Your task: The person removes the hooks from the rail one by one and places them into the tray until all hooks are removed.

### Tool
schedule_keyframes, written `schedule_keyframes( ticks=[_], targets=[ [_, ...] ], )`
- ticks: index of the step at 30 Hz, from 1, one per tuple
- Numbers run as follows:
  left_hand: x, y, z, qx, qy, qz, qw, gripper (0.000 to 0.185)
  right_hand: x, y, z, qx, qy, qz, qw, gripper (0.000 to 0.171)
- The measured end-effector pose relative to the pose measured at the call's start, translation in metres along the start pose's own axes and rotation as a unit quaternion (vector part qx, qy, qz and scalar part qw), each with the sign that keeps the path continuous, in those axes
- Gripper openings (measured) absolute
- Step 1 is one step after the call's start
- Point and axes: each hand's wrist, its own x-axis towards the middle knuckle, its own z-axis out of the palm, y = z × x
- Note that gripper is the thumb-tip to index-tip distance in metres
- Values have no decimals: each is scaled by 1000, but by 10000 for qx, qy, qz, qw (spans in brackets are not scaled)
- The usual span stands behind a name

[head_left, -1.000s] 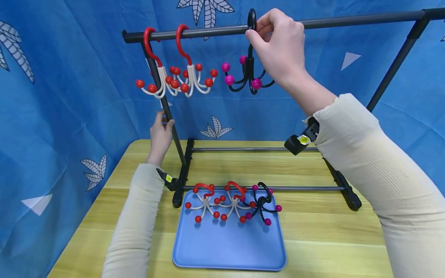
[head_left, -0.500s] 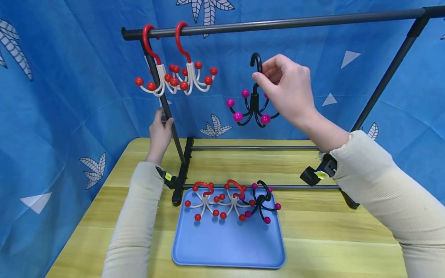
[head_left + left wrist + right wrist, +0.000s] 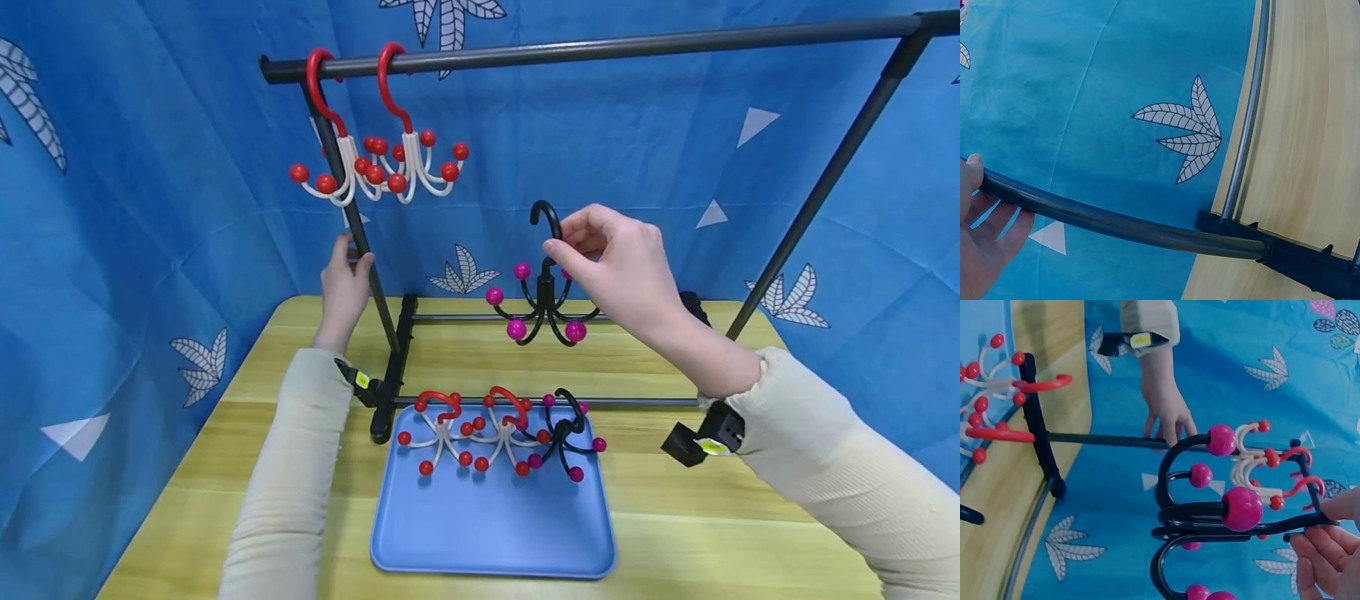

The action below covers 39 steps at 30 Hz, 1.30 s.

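Black hook (image 3: 545, 287), one, in hand (image 3: 618, 271)

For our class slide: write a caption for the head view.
Right hand pinches a black multi-hook above the blue tray; left hand grips the rack's post.

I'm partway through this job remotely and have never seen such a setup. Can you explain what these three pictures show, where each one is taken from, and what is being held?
No machine here: a person works with two bare hands. The wide picture comes from a camera on the head, looking forward and down; the other two come from cameras on each wrist. The left hand grips the slanted side pole of a black rack standing on a wooden table. The right hand pinches a black hook with pink balls by its top, in the air below the top bar. Two red-and-white hooks hang on that bar. On the table lies a blue tray holding two more red-and-white hooks and another black one.
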Motion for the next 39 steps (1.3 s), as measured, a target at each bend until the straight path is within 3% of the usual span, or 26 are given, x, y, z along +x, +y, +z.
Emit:
schedule_keyframes(
  ticks=[20,30,39],
  targets=[
    [1,0,1,-5,33,-59,10000,35,-56,24,15,-243,-935,59,9953,10],
    [-2,-1,4,-44,25,-171,9998,35,-80,21,23,-16,-1271,-74,9919,5],
    [-1,-1,3,-137,28,-228,9996,34,-97,26,24,115,-1886,277,9816,7]
  ],
)
